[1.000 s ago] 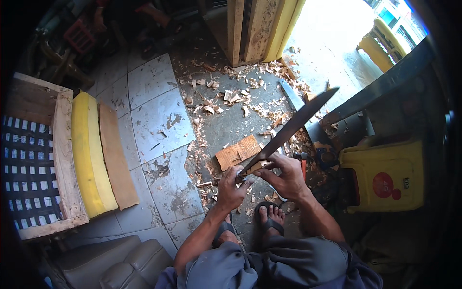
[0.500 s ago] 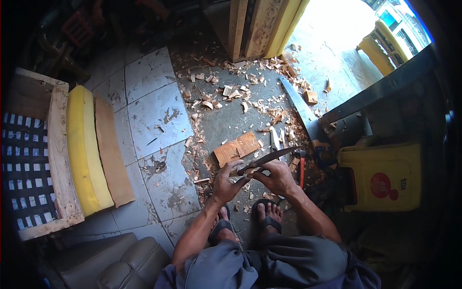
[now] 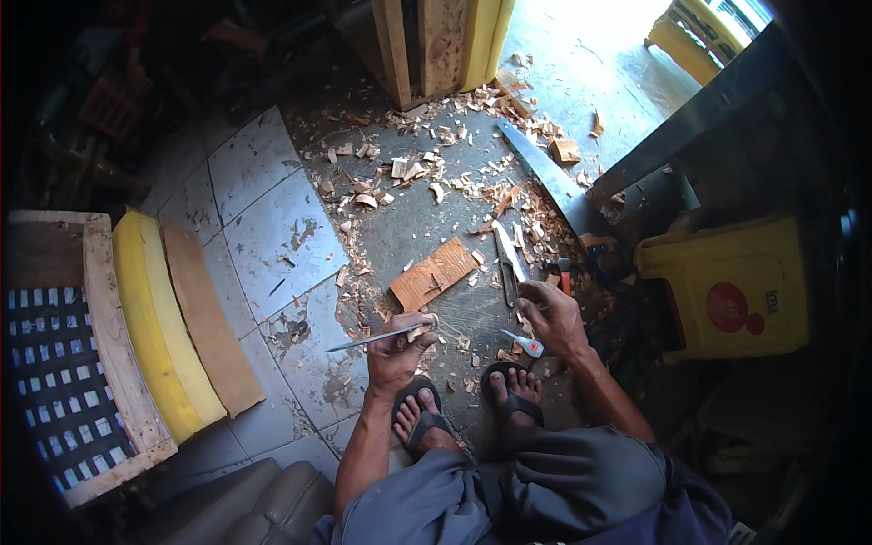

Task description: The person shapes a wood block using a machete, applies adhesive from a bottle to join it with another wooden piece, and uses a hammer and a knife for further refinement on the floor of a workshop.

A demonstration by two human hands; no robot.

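Closed around a dark blade (image 3: 354, 343) seen nearly edge-on, the left hand (image 3: 391, 361) hides the handle and most of a small pale wood piece (image 3: 418, 333) by its thumb, while the right hand (image 3: 556, 320) curls near a dark-handled knife (image 3: 507, 280) on the floor (image 3: 459, 318), and whether its fingers hold anything I cannot tell. Half a second earlier both hands met at the blade, which pointed rightward; now they are apart, the blade points left and a white bottle (image 3: 524, 343) shows more fully.
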